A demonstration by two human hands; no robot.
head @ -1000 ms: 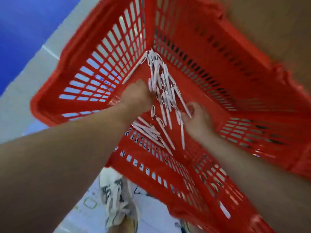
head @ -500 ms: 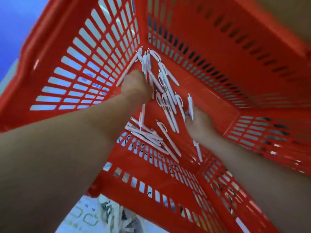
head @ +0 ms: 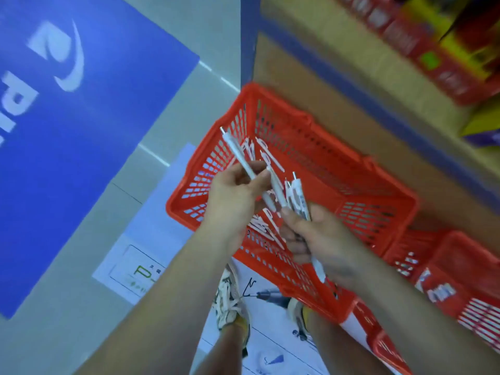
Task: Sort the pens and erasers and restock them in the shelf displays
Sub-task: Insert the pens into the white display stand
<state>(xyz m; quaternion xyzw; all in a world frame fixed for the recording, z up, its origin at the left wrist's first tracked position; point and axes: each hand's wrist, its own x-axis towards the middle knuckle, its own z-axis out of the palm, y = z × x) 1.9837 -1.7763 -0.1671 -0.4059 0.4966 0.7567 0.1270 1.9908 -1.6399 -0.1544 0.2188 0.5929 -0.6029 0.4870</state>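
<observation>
A red plastic basket (head: 376, 207) sits on the floor beside a shelf, with several white pens (head: 266, 158) loose inside it. Above the basket, my left hand (head: 232, 197) pinches one white pen (head: 238, 152) that points up and to the left. My right hand (head: 316, 236) is closed around a bundle of white pens (head: 296, 194), their tips sticking up and one end poking out below the palm. The two hands almost meet. No erasers can be made out.
A wooden shelf unit (head: 338, 85) with red and yellow packaged goods (head: 433, 44) rises at the right. More red baskets (head: 460, 280) stand at the lower right. My shoes (head: 230, 301) stand on printed floor sheets, and a blue floor mat (head: 67, 117) lies to the left.
Both hands have lifted out of the basket with pens in them. The view has pulled back, so the whole basket, the floor and the shelf now show.
</observation>
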